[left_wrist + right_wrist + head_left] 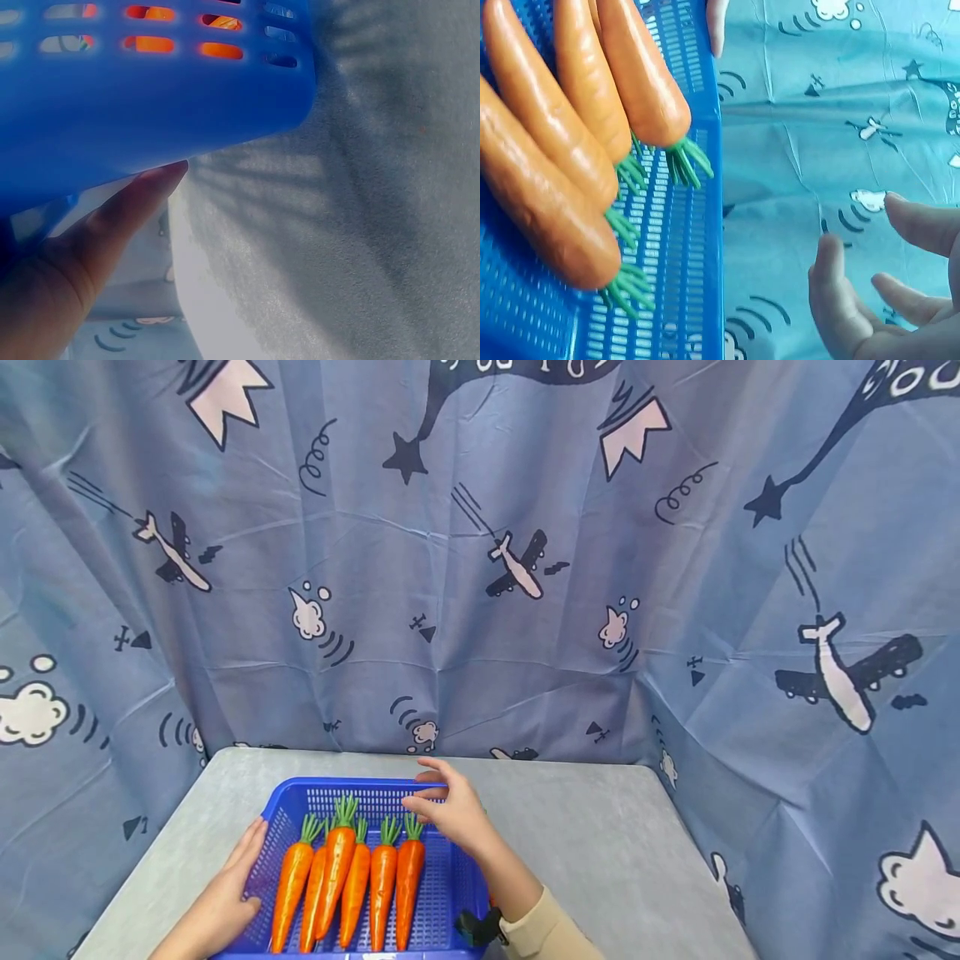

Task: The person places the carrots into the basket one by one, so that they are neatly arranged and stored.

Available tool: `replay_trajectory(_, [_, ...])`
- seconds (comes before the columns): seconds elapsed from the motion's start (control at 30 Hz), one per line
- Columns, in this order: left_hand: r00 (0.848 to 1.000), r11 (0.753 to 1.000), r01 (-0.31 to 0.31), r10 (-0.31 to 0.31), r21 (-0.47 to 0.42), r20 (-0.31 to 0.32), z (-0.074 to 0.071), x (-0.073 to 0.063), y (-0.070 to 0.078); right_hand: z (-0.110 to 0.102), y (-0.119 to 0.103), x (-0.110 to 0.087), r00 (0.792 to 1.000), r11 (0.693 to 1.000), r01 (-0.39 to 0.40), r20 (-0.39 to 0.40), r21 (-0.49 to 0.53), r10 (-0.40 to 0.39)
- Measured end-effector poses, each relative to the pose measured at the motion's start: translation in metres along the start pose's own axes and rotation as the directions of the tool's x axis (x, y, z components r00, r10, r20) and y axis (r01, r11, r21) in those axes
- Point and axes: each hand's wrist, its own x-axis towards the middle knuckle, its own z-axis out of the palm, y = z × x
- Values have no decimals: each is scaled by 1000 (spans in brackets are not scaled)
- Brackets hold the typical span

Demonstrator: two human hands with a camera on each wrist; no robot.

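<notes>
A blue plastic basket [442,902] with slotted walls holds several orange carrots [382,885] side by side, their green tops toward the far wall. My left hand [225,893] rests along the basket's left side with fingers fairly straight. In the left wrist view, a straight finger [127,214] touches the lower edge of the basket wall [165,97]. Above the basket's far right corner is my right hand [453,810], fingers spread and nothing between them. The right wrist view shows these fingers [840,300] beyond the basket rim [718,225], apart from the carrots [592,82].
The basket stands on a grey table [600,852]. A blue curtain [465,610] printed with planes and clouds hangs behind and at both sides. A dark strap [480,928] is on the right wrist, by a small red patch [492,900] beside the basket.
</notes>
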Motion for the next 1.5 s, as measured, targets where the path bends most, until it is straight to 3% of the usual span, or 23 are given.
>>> replay_trajectory(0.1, [1000, 1000, 11, -11, 2, 10, -1, 1, 1, -8, 3, -3, 1000, 999, 17, -1, 31, -17])
replay_trajectory(0.37, [997, 998, 61, -62, 13, 55, -3, 5, 3, -26, 5, -10, 996, 999, 33, -77, -20, -34])
replay_trajectory(0.6, [999, 1000, 25, -25, 2, 20, -2, 1, -1, -38, 9, -16, 992, 999, -14, -129, -38, 10])
replay_trajectory(1.0, [999, 999, -40, 40, 1, -18, 1, 0, -3, -70, 23, -32, 977, 996, -18, -211, -85, -1])
replay_trajectory(1.2, [1000, 1000, -8, 8, -10, -3, 2, -1, -2, -84, 37, -37, 970, 991, -27, -244, -130, -6])
replay_trajectory(1.37, [998, 999, -53, 53, 9, -31, 2, -1, -3, -92, 50, -40, 965, 992, -52, -262, -114, 20])
replay_trajectory(1.5, [999, 999, -40, 40, 14, -18, 1, -1, -3, -97, 64, -42, 963, 988, -99, -260, -123, 64])
